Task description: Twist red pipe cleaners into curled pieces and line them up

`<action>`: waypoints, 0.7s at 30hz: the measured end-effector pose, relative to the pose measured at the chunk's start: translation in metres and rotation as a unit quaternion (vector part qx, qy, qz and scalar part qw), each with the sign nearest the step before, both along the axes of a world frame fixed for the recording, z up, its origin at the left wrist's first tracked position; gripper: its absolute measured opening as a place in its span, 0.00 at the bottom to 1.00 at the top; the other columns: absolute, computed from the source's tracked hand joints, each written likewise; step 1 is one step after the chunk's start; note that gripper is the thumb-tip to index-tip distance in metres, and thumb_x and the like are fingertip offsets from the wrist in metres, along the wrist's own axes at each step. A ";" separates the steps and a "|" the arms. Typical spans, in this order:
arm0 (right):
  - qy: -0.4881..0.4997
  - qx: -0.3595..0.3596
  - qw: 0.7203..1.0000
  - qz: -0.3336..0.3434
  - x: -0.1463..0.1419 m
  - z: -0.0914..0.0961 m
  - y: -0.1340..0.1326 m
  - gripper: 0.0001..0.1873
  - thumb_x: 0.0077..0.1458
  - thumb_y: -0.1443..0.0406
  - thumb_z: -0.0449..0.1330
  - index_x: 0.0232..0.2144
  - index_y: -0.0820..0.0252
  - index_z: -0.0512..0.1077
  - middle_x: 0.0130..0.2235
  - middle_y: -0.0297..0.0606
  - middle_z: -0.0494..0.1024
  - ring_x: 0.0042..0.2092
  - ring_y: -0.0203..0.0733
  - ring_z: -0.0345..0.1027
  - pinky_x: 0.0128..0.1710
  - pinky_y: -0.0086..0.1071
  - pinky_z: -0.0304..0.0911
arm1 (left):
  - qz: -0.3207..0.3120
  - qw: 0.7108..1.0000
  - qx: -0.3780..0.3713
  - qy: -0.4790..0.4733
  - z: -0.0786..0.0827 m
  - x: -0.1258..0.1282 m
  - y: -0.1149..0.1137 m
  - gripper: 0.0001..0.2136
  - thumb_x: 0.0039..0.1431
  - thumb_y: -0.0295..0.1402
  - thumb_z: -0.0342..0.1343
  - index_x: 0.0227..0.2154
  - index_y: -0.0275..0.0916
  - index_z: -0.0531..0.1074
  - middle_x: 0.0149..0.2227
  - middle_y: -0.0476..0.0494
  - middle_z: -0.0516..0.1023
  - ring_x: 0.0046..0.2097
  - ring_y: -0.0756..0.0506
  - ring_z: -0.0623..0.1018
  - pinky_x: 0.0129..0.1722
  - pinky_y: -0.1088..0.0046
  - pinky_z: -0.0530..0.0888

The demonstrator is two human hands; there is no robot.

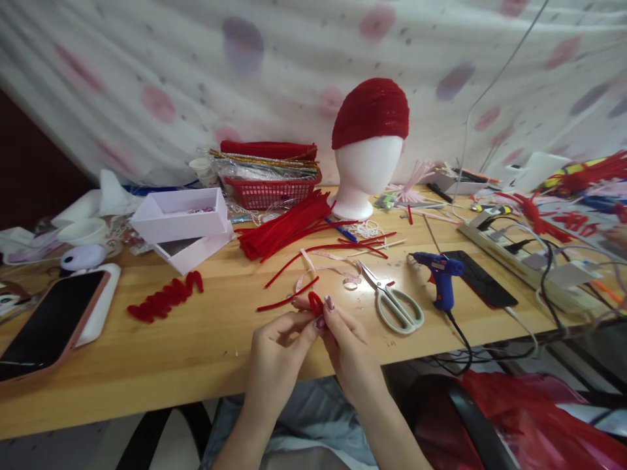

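Between my fingertips, over the table's front part, is a small bent loop of red pipe cleaner (316, 303). My left hand (287, 339) pinches it from the left, and my right hand (349, 336) pinches it from the right. Just beyond my fingers lie loose red pipe cleaner stems (289, 299) and a pink measuring tape (337, 261). Open-bladed scissors (399, 307) with pale green handles rest right of my hands. Off to the left is a row of bent red pipe cleaner pieces (166, 297). A thick bundle of red pipe cleaners (287, 225) lies farther back.
At the back stands a white mannequin head (367, 170) covered by a red cap (375, 114). A blue glue gun (443, 274), a black phone (482, 279) and a power strip (529, 264) occupy the right. White boxes (181, 219), a red basket (274, 192) and another phone (56, 323) sit left.
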State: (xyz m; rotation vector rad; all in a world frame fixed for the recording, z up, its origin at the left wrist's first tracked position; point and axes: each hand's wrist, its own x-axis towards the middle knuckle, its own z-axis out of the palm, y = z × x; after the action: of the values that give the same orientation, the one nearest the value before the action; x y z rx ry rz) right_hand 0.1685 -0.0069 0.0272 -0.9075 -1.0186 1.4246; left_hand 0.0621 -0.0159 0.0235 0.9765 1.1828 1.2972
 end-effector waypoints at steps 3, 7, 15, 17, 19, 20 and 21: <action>0.044 -0.033 0.998 0.006 -0.005 -0.009 -0.002 0.22 0.59 0.48 0.57 0.41 0.57 0.80 0.44 0.45 0.81 0.51 0.52 0.70 0.56 0.47 0.61 | -0.006 1.000 -0.014 -0.018 -0.002 0.000 0.003 0.08 0.49 0.33 0.66 0.33 0.38 0.82 0.34 0.43 0.84 0.39 0.44 0.81 0.42 0.74 0.76; -0.029 -0.033 0.999 0.032 -0.004 -0.021 -0.002 0.31 0.60 0.41 0.49 0.47 0.54 0.77 0.51 0.44 0.77 0.58 0.50 0.64 0.62 0.46 0.52 | -0.028 0.998 -0.027 -0.051 -0.002 -0.002 0.007 0.09 0.50 0.35 0.65 0.31 0.35 0.80 0.31 0.44 0.83 0.34 0.47 0.80 0.37 0.75 0.76; -0.119 -0.004 0.993 0.026 0.017 -0.008 0.000 0.29 0.62 0.42 0.46 0.44 0.54 0.74 0.42 0.41 0.76 0.45 0.46 0.68 0.49 0.39 0.62 | 0.020 0.990 -0.032 -0.137 -0.004 -0.008 0.014 0.08 0.51 0.34 0.63 0.32 0.34 0.77 0.30 0.45 0.81 0.35 0.49 0.78 0.38 0.77 0.73; -0.178 0.018 0.983 0.039 0.018 -0.001 -0.003 0.20 0.65 0.49 0.50 0.37 0.57 0.73 0.35 0.37 0.73 0.40 0.41 0.66 0.45 0.34 0.61 | 0.033 0.992 -0.005 -0.120 -0.005 -0.006 0.013 0.07 0.52 0.34 0.63 0.30 0.35 0.76 0.29 0.47 0.80 0.33 0.49 0.77 0.37 0.77 0.73; -0.178 0.035 0.981 0.064 0.016 0.003 -0.005 0.18 0.65 0.53 0.51 0.31 0.58 0.70 0.30 0.34 0.69 0.34 0.38 0.63 0.38 0.31 0.60 | 0.044 0.994 0.015 -0.095 -0.006 -0.004 0.012 0.07 0.53 0.34 0.63 0.28 0.35 0.75 0.27 0.49 0.78 0.31 0.50 0.75 0.34 0.77 0.72; -0.164 0.040 0.983 0.074 0.014 0.003 -0.005 0.18 0.66 0.53 0.51 0.30 0.59 0.68 0.28 0.32 0.68 0.32 0.37 0.62 0.35 0.30 0.59 | 0.053 0.995 0.023 -0.082 -0.007 -0.003 0.011 0.07 0.53 0.34 0.63 0.28 0.35 0.75 0.27 0.49 0.77 0.31 0.50 0.75 0.34 0.77 0.71; -0.149 0.041 0.985 0.080 0.012 0.003 -0.005 0.18 0.65 0.53 0.51 0.29 0.59 0.66 0.27 0.31 0.66 0.29 0.35 0.60 0.32 0.30 0.57 | 0.062 0.995 0.028 -0.071 -0.008 -0.002 0.011 0.06 0.53 0.34 0.63 0.28 0.36 0.75 0.27 0.49 0.77 0.31 0.50 0.74 0.35 0.78 0.71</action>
State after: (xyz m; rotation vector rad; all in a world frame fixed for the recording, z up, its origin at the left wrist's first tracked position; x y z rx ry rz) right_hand 0.1802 -0.0114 0.0297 -1.0170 -1.3907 1.3919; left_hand 0.0599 -0.0051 0.0154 0.8458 1.1170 1.4807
